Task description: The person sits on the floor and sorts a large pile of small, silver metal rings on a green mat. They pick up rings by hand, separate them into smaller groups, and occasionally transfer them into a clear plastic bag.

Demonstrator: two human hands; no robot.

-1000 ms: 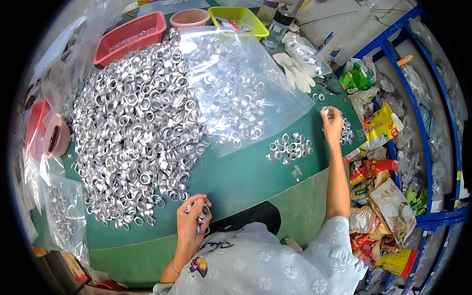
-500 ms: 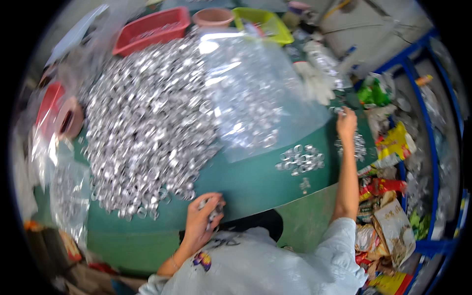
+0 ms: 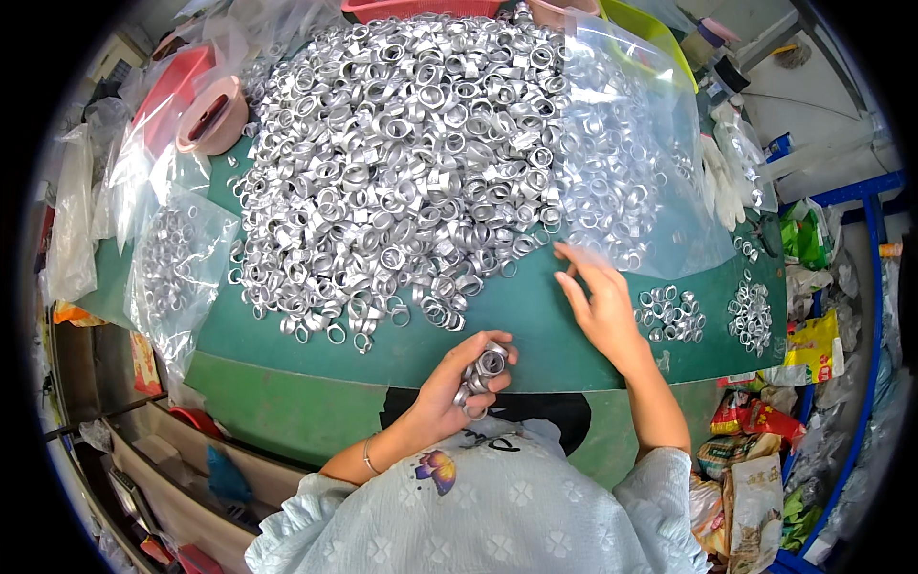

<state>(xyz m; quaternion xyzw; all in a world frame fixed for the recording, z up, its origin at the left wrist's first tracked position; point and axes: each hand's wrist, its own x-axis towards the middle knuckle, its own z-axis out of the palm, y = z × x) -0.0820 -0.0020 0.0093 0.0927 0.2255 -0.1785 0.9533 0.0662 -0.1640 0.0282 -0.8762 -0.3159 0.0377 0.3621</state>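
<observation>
My left hand [image 3: 467,375] is closed around several silver metal rings [image 3: 491,363] at the table's front edge. Over the table, just right of the big heap, my right hand [image 3: 600,304] is open, thumb and fingers apart, with nothing in it that I can see. The large heap of silver rings [image 3: 402,163] spreads across the middle of the green table [image 3: 316,362]. Clear plastic sheeting [image 3: 626,172] lies over or around more rings right of the heap. Two small piles of rings, a nearer pile [image 3: 671,314] and a farther-right pile [image 3: 751,316], lie beyond my right wrist.
At the back stand a red tray [image 3: 421,10] and a yellow-green basket [image 3: 655,33]. A pink bowl [image 3: 212,120] and a clear bag of rings [image 3: 172,263] are at the left. White gloves [image 3: 722,182] lie at the right, near a blue rack [image 3: 872,287] of packages.
My right hand has come back left from the far-right pile, and its fingers are now apart. My left hand still holds rings. The whole view has shifted.
</observation>
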